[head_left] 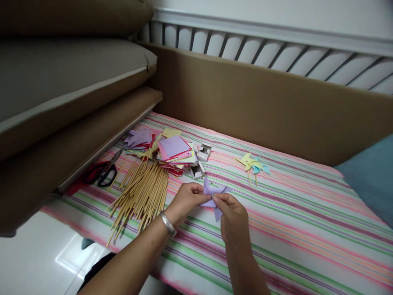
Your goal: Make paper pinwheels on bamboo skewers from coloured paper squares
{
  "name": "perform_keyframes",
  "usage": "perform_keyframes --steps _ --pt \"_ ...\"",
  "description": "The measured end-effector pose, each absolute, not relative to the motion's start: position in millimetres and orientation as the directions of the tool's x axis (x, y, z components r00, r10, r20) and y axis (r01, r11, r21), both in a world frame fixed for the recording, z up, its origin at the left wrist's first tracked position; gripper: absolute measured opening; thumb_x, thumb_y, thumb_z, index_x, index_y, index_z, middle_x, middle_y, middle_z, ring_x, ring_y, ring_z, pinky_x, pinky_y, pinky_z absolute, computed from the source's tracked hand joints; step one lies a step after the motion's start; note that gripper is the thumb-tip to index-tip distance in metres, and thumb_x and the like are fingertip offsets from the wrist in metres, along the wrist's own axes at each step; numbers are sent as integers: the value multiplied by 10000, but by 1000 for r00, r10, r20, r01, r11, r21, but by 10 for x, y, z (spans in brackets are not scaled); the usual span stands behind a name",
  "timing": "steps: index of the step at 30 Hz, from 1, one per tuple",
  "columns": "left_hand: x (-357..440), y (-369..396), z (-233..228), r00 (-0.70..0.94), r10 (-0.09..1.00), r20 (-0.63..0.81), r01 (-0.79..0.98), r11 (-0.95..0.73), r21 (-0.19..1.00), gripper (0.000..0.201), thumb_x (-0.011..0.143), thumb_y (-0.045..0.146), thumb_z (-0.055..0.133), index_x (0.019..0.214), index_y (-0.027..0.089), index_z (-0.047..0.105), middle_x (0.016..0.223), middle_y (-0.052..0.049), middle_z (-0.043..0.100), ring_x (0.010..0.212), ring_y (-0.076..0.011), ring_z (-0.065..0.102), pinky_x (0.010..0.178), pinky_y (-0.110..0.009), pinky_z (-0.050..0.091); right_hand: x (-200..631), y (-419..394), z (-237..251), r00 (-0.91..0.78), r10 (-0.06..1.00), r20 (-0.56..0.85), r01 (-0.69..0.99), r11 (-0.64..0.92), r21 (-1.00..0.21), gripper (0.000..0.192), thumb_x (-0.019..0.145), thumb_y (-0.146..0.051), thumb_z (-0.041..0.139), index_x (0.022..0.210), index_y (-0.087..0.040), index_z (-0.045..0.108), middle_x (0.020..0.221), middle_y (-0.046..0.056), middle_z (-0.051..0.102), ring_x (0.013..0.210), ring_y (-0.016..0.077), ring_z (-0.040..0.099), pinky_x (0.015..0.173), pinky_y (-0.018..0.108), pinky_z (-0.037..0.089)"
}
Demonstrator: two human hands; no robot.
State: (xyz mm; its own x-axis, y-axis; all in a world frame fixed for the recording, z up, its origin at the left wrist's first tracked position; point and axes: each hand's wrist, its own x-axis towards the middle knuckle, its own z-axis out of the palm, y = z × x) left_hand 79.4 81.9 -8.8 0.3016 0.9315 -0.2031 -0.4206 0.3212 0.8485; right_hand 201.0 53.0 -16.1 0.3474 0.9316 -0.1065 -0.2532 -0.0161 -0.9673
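A purple paper pinwheel [217, 213] is held in the air above the striped cloth, its blades folded toward the middle. My left hand [190, 199] is closed on its left side, thumb on the paper. My right hand [229, 208] pinches near its centre; whether a pin sits between those fingertips I cannot make out. Just beyond my hands lie two small white boxes [204, 151] with dark bits inside the nearer one. Left of them is a stack of coloured paper squares [175, 146], purple on top. A heap of thin wooden sticks [144, 192] spreads beside my left forearm.
Black-handled scissors [104, 171] lie at the left by cut paper pieces [138, 138]. Yellow and blue pinwheels on sticks [250, 162] rest farther right. Brown cushions [76, 102] rise at the left, a brown padded panel [260, 102] at the back, a blue cushion [368, 176] at right.
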Motion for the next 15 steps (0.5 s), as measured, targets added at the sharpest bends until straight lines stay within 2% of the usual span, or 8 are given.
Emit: perform_keyframes --steps 9,15 --pt "796 820 -112 292 936 -196 -416 309 855 261 473 287 806 621 120 671 614 -5 616 563 -97 511 576 -227 376 2009 525 -175 366 926 -91 -233 -3 -972 176 522 -252 780 632 -179 662 647 12 668 634 148 574 650 295 448" --pt "815 813 -70 271 936 -224 -393 320 862 229 480 255 793 582 114 644 527 27 556 473 -62 432 500 -206 304 1998 530 -185 362 928 -88 -231 -2 -973 180 537 -248 778 636 -175 647 642 -4 658 625 132 565 649 278 445"
